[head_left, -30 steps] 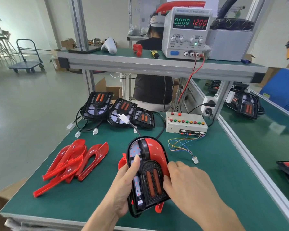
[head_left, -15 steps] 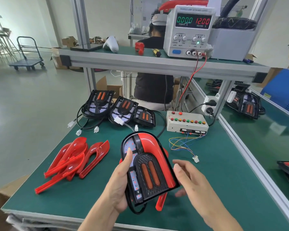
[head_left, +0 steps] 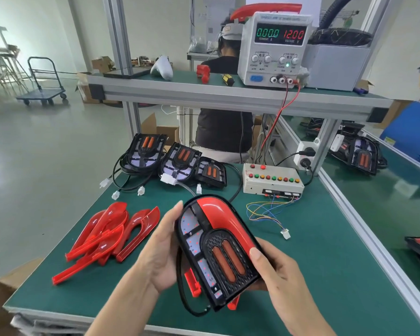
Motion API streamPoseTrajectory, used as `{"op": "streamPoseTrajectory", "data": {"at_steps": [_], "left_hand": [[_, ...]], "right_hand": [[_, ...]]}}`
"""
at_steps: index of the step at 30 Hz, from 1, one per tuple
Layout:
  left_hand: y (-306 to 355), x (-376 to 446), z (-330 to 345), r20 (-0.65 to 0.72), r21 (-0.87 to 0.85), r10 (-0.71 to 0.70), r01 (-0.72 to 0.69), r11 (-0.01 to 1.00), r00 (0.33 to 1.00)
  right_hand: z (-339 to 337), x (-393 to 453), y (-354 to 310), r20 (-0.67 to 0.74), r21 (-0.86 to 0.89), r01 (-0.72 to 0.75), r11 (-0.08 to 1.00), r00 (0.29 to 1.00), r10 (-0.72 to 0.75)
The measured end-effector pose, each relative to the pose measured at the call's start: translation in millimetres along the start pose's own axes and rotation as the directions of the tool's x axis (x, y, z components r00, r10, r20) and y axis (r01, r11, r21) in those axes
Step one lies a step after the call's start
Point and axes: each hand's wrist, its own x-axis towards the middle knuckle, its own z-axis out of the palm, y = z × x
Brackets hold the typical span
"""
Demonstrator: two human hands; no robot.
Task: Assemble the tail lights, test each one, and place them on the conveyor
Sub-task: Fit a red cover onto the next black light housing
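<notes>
Tail light (head_left: 216, 248) rounded end away, lengthwise

Bright, even indoor light fills the scene, strongest from the pale wall far left of the power supply (head_left: 274, 48), where the floor (head_left: 34, 141) washes out. Shadows on the green table (head_left: 325, 263) are soft and faint. Glossy highlights streak the red lens (head_left: 224, 218). Wide-angle distortion bends the frame posts (head_left: 118, 44) outward. The foreground is sharp; edges soften slightly.
</notes>
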Motion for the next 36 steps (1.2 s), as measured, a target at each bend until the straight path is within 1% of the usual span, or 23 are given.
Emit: {"op": "streamPoseTrajectory", "data": {"at_steps": [3,5,7,9,14,19,23,25,31,36], "left_hand": [[16.2,5.1,9.3,-0.025,0.198,0.007,-0.002,0.980,1.000],[23.2,9.1,12.9,-0.051,0.298,0.060,-0.042,0.954,0.997],[26.4,12.0,16.0,-0.058,0.377,0.104,-0.074,0.923,0.993],[25.3,14.6,18.6,-0.037,0.409,0.089,-0.066,0.910,0.995],[17.7,18.6,22.1,-0.037,0.289,0.046,-0.033,0.957,0.998],[13.8,14.0,27.0,-0.034,0.216,0.040,-0.032,0.976,0.999],[15.5,9.7,30.2,-0.029,0.160,0.009,-0.004,0.987,1.000],[16.1,9.3,32.4,-0.043,0.139,-0.006,0.012,0.990,0.999],[15.1,9.6,36.1,-0.077,0.075,-0.023,0.029,0.997,0.997],[12.8,10.3,35.7,-0.103,0.059,-0.018,0.024,0.998,0.994]], "right_hand": [[-1.9,1.4,1.3,0.028,-0.053,0.017,0.998,0.999,-0.016],[-3.8,3.2,0.3,0.044,-0.112,0.034,0.993,0.999,-0.030],[-6.4,5.7,-1.8,0.057,-0.148,0.058,0.987,0.997,-0.050],[-10.0,8.1,-4.0,0.057,-0.154,0.072,0.985,0.996,-0.064],[-17.2,7.8,-6.7,0.056,-0.157,0.080,0.984,0.996,-0.072],[-18.4,5.6,-3.2,0.002,-0.085,0.066,0.994,0.998,-0.066],[-16.6,7.4,1.3,-0.058,0.020,0.024,1.000,0.998,-0.023],[-15.5,9.8,2.3,-0.069,0.044,0.016,0.999,0.998,-0.013],[-16.4,14.9,0.9,-0.042,0.072,0.013,0.997,0.999,-0.010],[-19.8,15.5,2.9,0.005,0.086,0.000,0.996,1.000,-0.001]]}}
